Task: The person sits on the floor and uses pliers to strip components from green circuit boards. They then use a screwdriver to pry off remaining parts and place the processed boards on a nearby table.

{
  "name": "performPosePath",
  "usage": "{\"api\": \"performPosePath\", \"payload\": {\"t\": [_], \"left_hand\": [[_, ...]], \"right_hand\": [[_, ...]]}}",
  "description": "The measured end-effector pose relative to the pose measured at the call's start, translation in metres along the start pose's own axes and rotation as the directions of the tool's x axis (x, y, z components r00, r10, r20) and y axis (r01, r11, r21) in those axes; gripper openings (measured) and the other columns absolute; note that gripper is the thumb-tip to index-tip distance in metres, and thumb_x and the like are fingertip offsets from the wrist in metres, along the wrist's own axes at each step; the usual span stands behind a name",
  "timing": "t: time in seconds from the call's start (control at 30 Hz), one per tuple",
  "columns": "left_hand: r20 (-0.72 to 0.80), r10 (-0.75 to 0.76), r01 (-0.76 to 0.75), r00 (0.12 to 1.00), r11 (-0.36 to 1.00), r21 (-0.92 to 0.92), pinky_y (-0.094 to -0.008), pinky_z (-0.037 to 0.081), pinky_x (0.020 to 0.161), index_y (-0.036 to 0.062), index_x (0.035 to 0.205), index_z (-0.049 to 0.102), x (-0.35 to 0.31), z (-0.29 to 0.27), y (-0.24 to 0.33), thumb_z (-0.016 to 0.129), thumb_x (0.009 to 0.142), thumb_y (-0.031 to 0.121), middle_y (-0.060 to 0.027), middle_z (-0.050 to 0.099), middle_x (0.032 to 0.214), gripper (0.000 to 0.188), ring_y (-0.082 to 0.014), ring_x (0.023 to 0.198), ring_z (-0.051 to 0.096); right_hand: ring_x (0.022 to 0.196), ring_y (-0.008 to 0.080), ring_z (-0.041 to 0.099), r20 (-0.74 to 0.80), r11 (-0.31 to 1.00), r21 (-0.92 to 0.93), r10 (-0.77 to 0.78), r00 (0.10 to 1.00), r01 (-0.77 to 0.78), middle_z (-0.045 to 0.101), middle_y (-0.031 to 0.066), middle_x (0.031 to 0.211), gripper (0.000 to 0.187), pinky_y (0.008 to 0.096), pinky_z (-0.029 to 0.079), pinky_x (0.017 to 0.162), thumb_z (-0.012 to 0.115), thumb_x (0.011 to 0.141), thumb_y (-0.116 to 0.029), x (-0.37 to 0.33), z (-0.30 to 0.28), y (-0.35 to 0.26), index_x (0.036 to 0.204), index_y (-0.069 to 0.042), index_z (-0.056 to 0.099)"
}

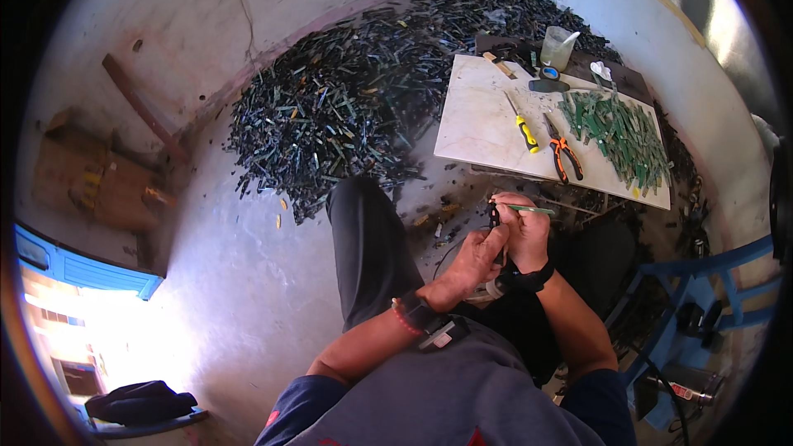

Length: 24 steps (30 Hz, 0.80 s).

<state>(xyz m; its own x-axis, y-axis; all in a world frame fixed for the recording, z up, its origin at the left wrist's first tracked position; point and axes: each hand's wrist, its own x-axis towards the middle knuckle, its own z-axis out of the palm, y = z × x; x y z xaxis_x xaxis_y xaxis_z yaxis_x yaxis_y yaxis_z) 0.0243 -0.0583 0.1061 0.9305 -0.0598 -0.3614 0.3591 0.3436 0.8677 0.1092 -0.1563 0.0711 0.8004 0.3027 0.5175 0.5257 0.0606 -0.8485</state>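
My left hand (477, 262) is closed, its thumb pressed on a small, dark, narrow piece (494, 216) that sticks up past the fingers. Right beside it, touching, my right hand (527, 238) is closed around a thin green strip (535, 210), whose end juts out to the right. The strip looks like the green strips (615, 134) heaped on the white board (479, 132) in front of me. Also lying on that board are pliers (562, 150) with orange and black handles and a yellow-handled screwdriver (524, 130). My fingers hide where the two held pieces meet.
A large heap of dark strips (330, 107) covers the floor along the far wall. Behind the board stand a translucent cup (559, 48) and a blue tape roll (548, 73). A blue chair (702, 281) is at the right, a cardboard box (95, 177) at the left.
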Motion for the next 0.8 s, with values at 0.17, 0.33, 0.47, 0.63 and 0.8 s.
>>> {"api": "performPosePath", "payload": {"t": [0.17, 0.33, 0.47, 0.63, 0.8], "left_hand": [[-0.048, -0.078, 0.074, 0.996, 0.994, -0.075, -0.0251, 0.018, 0.040, 0.0088, 0.068, 0.044, -0.004, 0.002, 0.002, 0.043, 0.093, 0.036, 0.0031, 0.034, 0.056, 0.037, -0.0062, 0.045, 0.026], [-0.074, -0.053, 0.045, 0.996, 0.994, -0.100, -0.0247, 0.018, 0.042, 0.0107, 0.063, 0.041, -0.007, 0.007, 0.004, 0.049, 0.090, 0.041, 0.0052, 0.032, 0.056, 0.041, -0.0050, 0.046, 0.025], [-0.094, -0.075, 0.065, 0.993, 0.992, -0.107, -0.0243, 0.019, 0.044, 0.0123, 0.065, 0.039, -0.010, 0.003, -0.002, 0.050, 0.090, 0.041, 0.0060, 0.030, 0.058, 0.040, -0.0043, 0.047, 0.025], [-0.098, -0.091, 0.080, 0.991, 0.991, -0.104, -0.0241, 0.019, 0.044, 0.0116, 0.067, 0.040, -0.014, 0.002, -0.001, 0.051, 0.090, 0.040, 0.0060, 0.029, 0.059, 0.038, -0.0035, 0.049, 0.025], [-0.107, -0.125, 0.116, 0.986, 0.990, -0.084, -0.0239, 0.019, 0.043, 0.0104, 0.069, 0.040, -0.015, 0.006, 0.007, 0.052, 0.089, 0.038, 0.0050, 0.031, 0.060, 0.036, -0.0039, 0.049, 0.025]], "right_hand": [[0.078, 0.0128, 0.060, 0.054, 0.972, 0.108, 0.205, 0.977, -0.210, 0.066, 0.0093, 0.093, 0.009, 0.0251, 0.049, 0.069, 0.060, 0.087, -0.003, -0.001, 0.001, -0.010, 0.090, 0.004, 0.063], [0.089, 0.0164, 0.061, 0.138, 0.938, 0.231, 0.230, 0.963, -0.257, 0.066, 0.0116, 0.098, 0.012, 0.0269, 0.049, 0.078, 0.061, 0.085, -0.004, 0.001, -0.002, -0.007, 0.094, 0.004, 0.064], [0.093, 0.0168, 0.060, 0.226, 0.954, 0.182, 0.195, 0.954, -0.238, 0.065, 0.0118, 0.101, 0.016, 0.0276, 0.049, 0.083, 0.061, 0.083, 0.000, 0.002, -0.005, -0.013, 0.099, 0.003, 0.065], [0.096, 0.0184, 0.061, 0.307, 0.976, 0.122, 0.135, 0.942, -0.180, 0.065, 0.0125, 0.104, 0.022, 0.0277, 0.049, 0.085, 0.061, 0.080, 0.006, 0.007, -0.009, -0.013, 0.101, 0.003, 0.064], [0.092, 0.0196, 0.063, 0.328, 0.983, 0.109, 0.106, 0.939, -0.149, 0.065, 0.0138, 0.104, 0.020, 0.0272, 0.050, 0.080, 0.060, 0.081, 0.005, 0.007, -0.011, -0.006, 0.100, 0.003, 0.064]]}}
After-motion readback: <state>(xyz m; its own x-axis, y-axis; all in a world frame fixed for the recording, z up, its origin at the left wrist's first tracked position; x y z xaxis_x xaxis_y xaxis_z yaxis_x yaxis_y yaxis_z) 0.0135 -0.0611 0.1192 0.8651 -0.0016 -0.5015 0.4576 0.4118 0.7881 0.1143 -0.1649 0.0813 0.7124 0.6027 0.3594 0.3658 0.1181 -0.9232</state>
